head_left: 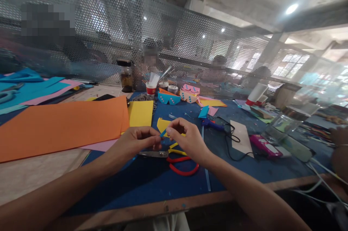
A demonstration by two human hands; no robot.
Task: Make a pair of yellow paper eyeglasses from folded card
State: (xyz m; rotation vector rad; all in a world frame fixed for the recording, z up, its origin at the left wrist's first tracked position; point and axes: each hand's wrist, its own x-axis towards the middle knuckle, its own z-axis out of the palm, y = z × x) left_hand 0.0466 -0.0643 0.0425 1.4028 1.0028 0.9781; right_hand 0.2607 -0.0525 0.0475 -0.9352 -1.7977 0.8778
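Observation:
Between my two hands is a small blue strip (163,133), pinched at either end. My left hand (143,138) has thumb and fingertips closed on its left end. The fingers of my right hand (186,138) close on the other end. Right below them, scissors (183,167) with red and yellow handles lie on the blue table mat (122,187), blades pointing left. Behind my hands is a cut yellow piece (162,125), partly hidden by my right hand.
Large orange sheets (67,126) and a yellow sheet (141,113) lie left. Paper masks (169,98) and cups (151,89) stand at the back by a perforated metal screen (174,42). A blue glue gun (213,124), its cord, a magenta device (265,146) and a glass jar (285,122) are right.

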